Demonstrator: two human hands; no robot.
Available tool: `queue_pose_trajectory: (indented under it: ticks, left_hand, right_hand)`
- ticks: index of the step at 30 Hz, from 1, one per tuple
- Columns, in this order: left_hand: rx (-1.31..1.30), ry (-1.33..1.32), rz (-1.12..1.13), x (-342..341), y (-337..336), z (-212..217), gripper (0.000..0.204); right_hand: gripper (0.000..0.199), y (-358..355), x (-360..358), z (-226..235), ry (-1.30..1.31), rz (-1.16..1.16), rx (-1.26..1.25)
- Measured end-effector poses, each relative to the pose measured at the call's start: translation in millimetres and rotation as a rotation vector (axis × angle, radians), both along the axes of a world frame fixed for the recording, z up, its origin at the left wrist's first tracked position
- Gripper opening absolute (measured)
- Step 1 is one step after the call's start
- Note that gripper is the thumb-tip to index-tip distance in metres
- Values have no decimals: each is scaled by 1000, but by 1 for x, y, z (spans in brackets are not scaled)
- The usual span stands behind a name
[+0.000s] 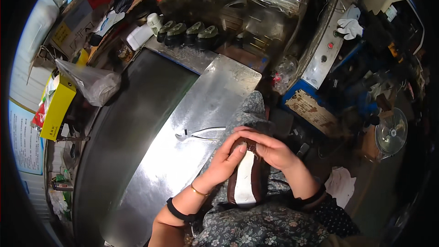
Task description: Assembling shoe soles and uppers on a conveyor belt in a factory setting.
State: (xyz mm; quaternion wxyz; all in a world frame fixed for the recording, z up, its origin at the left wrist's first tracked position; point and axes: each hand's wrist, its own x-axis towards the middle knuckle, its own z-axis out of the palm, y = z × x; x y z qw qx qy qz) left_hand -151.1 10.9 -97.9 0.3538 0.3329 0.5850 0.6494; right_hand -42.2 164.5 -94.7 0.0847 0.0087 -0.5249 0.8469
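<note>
A brown shoe upper (232, 187) lies bottom up in my lap, with a long white insole (245, 178) showing along its middle. My left hand (227, 152) wraps round the far end of the shoe, its thumb pressed on the brown edge by the insole. From the other side, my right hand (273, 150) grips the same end, and the fingers of both hands meet over its tip. That tip is mostly covered by my hands. Just left of them, metal pliers (201, 134) lie on the shiny metal worktop (157, 155), their handles reaching toward my lap.
A dark conveyor belt (137, 96) runs left of the metal worktop. Several dark green shoes (185, 34) stand at its far end. A plastic bag (98, 82) and a yellow box (59, 105) are at the left. To the right are a machine control panel (327, 41) and a round fan (392, 131).
</note>
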Motion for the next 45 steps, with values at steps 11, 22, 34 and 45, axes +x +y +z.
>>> queue_pose_trajectory:
  ticks: [11, 22, 34, 45]
  left_hand:
    - [18, 54, -365, -15, 0, 9, 100]
    - [184, -421, -162, 44, -43, 73, 101]
    - [224, 644, -27, 106, -100, 94, 118]
    - [381, 582, 34, 133, -93, 93, 82]
  right_hand:
    - [35, -15, 3, 0, -24, -198, 255]
    - [99, -39, 35, 48, 41, -101, -251]
    - [90, -90, 107, 105, 279, 33, 632]
    - [44, -91, 118, 103, 325, 120, 506]
